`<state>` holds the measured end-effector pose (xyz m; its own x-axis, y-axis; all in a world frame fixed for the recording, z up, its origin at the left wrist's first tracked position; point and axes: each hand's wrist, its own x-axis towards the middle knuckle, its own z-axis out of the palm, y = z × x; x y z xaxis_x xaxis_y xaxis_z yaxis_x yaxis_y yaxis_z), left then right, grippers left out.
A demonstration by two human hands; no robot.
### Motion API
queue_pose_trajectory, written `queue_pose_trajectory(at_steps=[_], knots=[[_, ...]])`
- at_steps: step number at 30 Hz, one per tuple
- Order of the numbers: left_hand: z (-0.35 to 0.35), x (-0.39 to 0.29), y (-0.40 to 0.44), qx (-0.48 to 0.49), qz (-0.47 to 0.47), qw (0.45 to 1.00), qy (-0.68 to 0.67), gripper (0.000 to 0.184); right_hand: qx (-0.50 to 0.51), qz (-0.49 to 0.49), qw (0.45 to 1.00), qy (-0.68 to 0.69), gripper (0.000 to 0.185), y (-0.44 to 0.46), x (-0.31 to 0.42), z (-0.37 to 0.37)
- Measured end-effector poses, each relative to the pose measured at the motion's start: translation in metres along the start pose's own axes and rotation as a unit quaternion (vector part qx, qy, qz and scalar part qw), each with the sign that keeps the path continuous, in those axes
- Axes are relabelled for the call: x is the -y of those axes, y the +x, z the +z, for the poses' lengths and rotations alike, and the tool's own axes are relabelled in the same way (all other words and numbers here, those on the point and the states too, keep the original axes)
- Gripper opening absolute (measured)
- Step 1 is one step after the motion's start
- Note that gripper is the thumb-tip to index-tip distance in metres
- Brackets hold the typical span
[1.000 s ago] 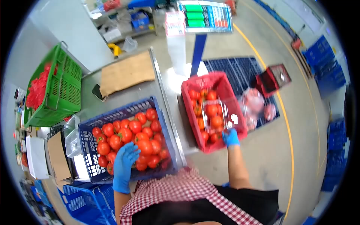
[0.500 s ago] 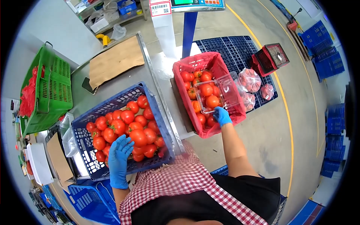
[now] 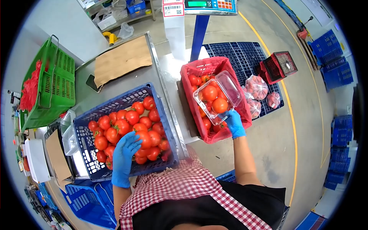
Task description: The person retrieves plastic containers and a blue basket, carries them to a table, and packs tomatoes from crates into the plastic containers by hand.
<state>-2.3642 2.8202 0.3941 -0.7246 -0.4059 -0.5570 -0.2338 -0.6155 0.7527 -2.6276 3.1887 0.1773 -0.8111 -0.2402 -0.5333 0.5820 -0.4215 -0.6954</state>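
Note:
My right hand [image 3: 234, 123], in a blue glove, pinches the near right corner of a clear plastic clamshell box [image 3: 207, 107]. Its lid [image 3: 231, 87] is raised, and tomatoes [image 3: 209, 93] show in the tray. The box sits tilted over a red-lined crate [image 3: 189, 110] of more tomatoes. My left hand [image 3: 124, 155], gloved too, is over a dark blue crate [image 3: 85, 143] full of tomatoes. Its outstretched fingers lie against a large tomato [image 3: 143, 138] near the crate's front; the thumb is hidden.
A scale display [image 3: 211, 5] stands at the back on a blue post. Cardboard [image 3: 122, 61] and a phone [image 3: 92, 83] lie on the metal table. A green crate [image 3: 57, 84] is at left. Bagged tomatoes [image 3: 256, 87] rest on a blue pallet [image 3: 245, 57].
My right hand has tilted the clamshell, its near end shifting right. My left hand has moved slightly right and up, its fingers now against the large tomato.

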Motion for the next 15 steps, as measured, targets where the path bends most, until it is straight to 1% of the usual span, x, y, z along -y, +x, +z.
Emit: queue_pose_trajectory(at_steps=[2, 3, 5, 6, 7, 8, 9, 11, 12, 14, 15], knots=[[0.005, 0.002, 0.004, 0.024, 0.016, 0.998, 0.047, 0.044, 0.043, 0.017, 0.997, -0.068, 0.005, -0.024, 0.028, 0.027], [0.009, 0.003, 0.006, 0.036, 0.025, 0.997, 0.069, 0.044, 0.065, 0.026, 0.992, -0.102, 0.009, -0.036, 0.040, 0.041], [0.020, -0.001, 0.012, 0.058, 0.008, 0.996, 0.066, 0.043, 0.095, 0.037, 0.985, -0.142, 0.010, -0.064, 0.060, 0.072], [0.026, -0.003, 0.015, 0.066, 0.000, 0.996, 0.064, 0.043, 0.112, 0.045, 0.980, -0.158, 0.015, -0.074, 0.065, 0.084], [0.031, -0.005, 0.018, 0.085, 0.015, 0.994, 0.074, 0.044, 0.130, 0.054, 0.975, -0.175, 0.023, -0.085, 0.070, 0.098], [0.037, -0.008, 0.019, 0.101, 0.029, 0.991, 0.085, 0.045, 0.143, 0.065, 0.976, -0.150, 0.021, -0.104, 0.076, 0.124], [0.040, -0.011, 0.022, 0.115, 0.043, 0.988, 0.097, 0.047, 0.177, 0.089, 0.968, -0.154, 0.019, -0.111, 0.074, 0.133], [0.034, -0.013, 0.039, 0.148, -0.044, 0.988, 0.009, 0.052, 0.242, 0.142, 0.947, -0.159, 0.016, -0.124, 0.065, 0.147], [0.025, -0.005, 0.048, 0.197, 0.012, 0.979, 0.054, 0.056, 0.266, 0.160, 0.930, -0.197, 0.011, -0.132, 0.060, 0.156], [0.027, -0.014, 0.045, 0.180, -0.062, 0.979, -0.067, 0.063, 0.260, 0.201, 0.905, -0.269, 0.007, -0.157, 0.050, 0.180], [0.025, -0.022, 0.036, 0.171, -0.061, 0.982, -0.060, 0.066, 0.255, 0.217, 0.891, -0.306, 0.005, -0.166, 0.046, 0.189]])
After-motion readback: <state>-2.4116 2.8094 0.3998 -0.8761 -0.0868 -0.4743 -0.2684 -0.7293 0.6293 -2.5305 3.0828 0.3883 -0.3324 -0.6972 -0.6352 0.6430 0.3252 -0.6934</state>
